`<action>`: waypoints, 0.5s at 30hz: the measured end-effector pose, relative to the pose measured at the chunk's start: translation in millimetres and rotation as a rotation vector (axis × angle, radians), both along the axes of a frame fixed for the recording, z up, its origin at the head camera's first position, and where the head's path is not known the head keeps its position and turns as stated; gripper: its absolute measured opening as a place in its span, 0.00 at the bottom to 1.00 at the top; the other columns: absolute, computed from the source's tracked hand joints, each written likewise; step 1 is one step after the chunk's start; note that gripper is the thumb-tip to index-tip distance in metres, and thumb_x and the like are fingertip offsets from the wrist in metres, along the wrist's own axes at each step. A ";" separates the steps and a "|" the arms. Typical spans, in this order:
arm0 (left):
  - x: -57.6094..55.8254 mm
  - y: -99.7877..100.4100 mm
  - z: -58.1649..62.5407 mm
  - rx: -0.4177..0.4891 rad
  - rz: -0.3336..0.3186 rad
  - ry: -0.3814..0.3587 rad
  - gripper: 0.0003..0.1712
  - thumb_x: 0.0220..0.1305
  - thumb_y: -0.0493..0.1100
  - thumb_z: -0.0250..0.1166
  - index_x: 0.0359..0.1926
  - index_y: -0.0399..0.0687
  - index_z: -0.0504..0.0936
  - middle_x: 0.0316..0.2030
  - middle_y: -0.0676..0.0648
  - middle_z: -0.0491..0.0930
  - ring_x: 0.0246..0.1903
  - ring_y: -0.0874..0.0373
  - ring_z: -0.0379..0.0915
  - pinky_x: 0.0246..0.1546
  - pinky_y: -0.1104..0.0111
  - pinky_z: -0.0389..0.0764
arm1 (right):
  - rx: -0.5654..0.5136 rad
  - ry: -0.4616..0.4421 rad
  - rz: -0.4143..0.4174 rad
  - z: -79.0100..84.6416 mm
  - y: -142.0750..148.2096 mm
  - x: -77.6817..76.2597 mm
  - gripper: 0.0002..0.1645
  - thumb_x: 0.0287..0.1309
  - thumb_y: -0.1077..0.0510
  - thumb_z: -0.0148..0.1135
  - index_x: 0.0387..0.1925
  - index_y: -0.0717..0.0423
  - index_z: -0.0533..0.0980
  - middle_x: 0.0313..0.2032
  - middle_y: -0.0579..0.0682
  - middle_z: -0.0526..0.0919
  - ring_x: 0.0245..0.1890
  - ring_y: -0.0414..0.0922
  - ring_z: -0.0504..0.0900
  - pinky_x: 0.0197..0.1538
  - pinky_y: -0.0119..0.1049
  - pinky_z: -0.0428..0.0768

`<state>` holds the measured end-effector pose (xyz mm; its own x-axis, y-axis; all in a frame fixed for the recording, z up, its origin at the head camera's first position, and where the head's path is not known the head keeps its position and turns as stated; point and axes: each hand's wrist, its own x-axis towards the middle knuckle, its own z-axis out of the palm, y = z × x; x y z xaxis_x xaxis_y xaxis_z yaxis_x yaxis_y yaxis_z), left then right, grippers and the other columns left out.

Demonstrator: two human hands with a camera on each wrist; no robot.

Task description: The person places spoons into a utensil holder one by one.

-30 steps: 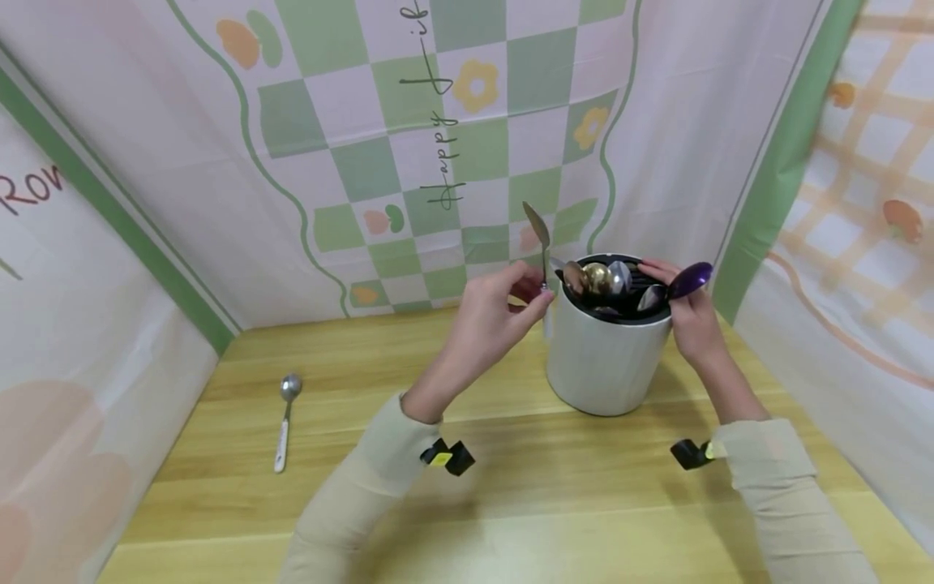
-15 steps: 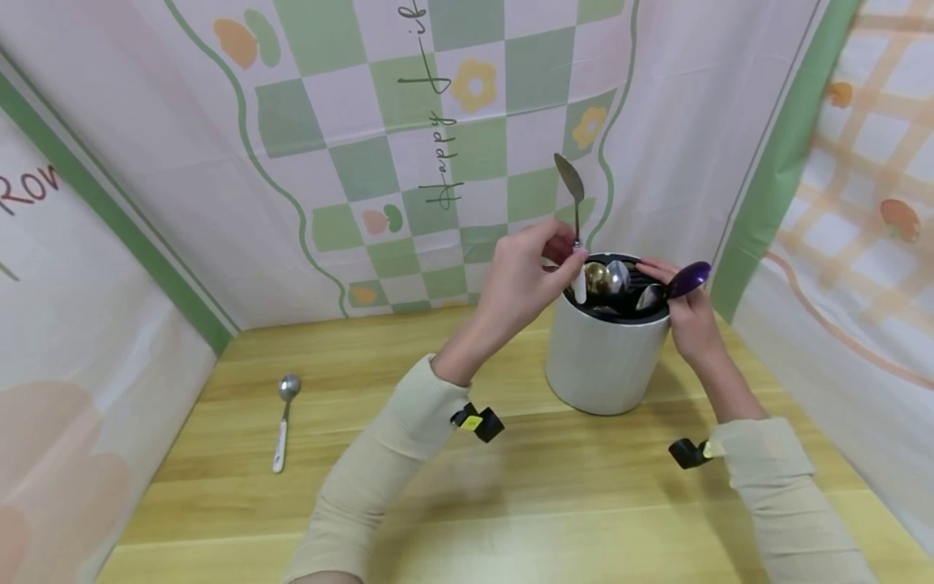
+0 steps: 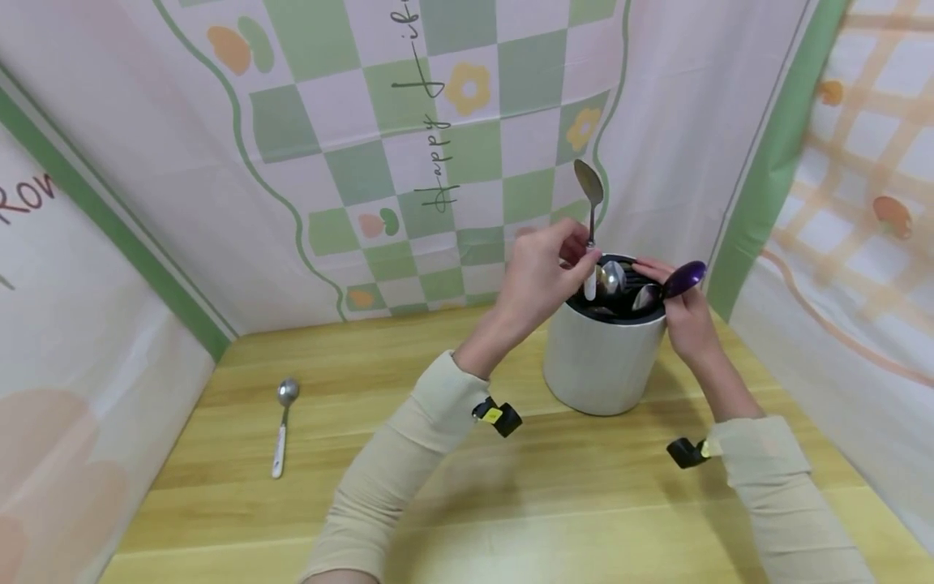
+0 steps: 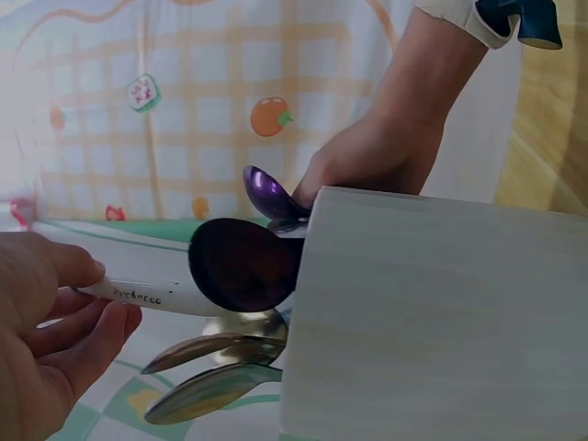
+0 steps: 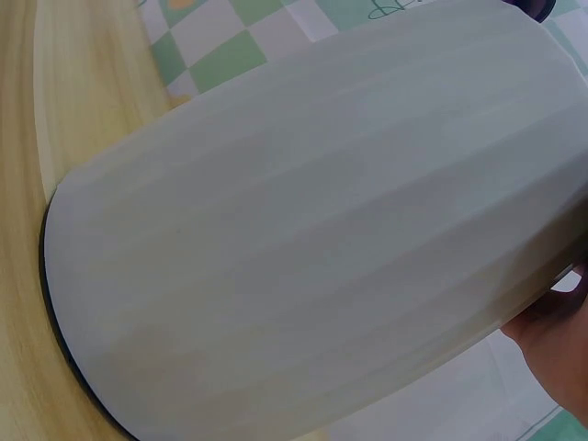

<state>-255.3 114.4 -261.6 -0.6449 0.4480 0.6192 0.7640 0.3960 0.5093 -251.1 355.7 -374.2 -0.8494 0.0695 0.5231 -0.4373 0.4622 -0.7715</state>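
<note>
My left hand [image 3: 536,272] pinches a spoon [image 3: 589,182] by its white handle near the neck. The spoon's metal bowl points up and its handle end hangs down over the mouth of a utensil holder. In the left wrist view the white handle [image 4: 147,296] has small lettering and points at the opening. The holder [image 3: 601,365] is a white cylinder with a black inner rim, standing upright. My right hand [image 3: 689,320] grips its right side at the rim, next to a purple spoon [image 3: 684,279]; part of that hand is hidden by the holder.
Several spoons and ladles stand in the holder, including a dark ladle [image 4: 243,265] in the left wrist view. Another white-handled spoon [image 3: 280,430] lies on the wooden table [image 3: 569,503] at left. Patterned cloth [image 3: 343,122] hangs behind and at both sides.
My left hand has carried the spoon right and up from beside the holder to above its opening, its bowl still upward. The right hand stays at the rim.
</note>
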 end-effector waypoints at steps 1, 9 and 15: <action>-0.7 0.7 -1.3 -0.010 0.006 -0.003 0.08 0.67 0.40 0.65 0.42 0.40 0.82 0.36 0.47 0.87 0.33 0.63 0.84 0.35 0.86 0.78 | 0.000 0.003 0.001 0.0 -0.3 0.1 0.24 0.74 0.63 0.38 0.62 0.63 0.74 0.69 0.58 0.70 0.65 0.27 0.65 0.78 0.44 0.55; -2.1 8.1 -11.6 -0.049 0.028 -0.015 0.08 0.65 0.39 0.67 0.42 0.41 0.82 0.36 0.47 0.87 0.34 0.63 0.83 0.35 0.87 0.77 | -0.017 0.051 0.009 -1.5 -1.0 -1.2 0.22 0.75 0.61 0.42 0.60 0.66 0.74 0.67 0.50 0.75 0.63 0.27 0.67 0.70 0.24 0.59; -0.6 8.8 -11.8 -0.077 0.050 -0.026 0.08 0.65 0.41 0.68 0.43 0.42 0.82 0.37 0.48 0.87 0.34 0.64 0.82 0.34 0.87 0.77 | -0.018 0.067 0.005 0.6 -3.4 -1.0 0.22 0.74 0.64 0.40 0.59 0.67 0.75 0.64 0.43 0.77 0.63 0.27 0.67 0.69 0.23 0.59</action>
<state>-255.9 123.2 -273.4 -0.6833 0.4601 0.5668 0.7290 0.4723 0.4954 -252.1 352.2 -373.6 -0.8128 0.0752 0.5777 -0.4907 0.4461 -0.7485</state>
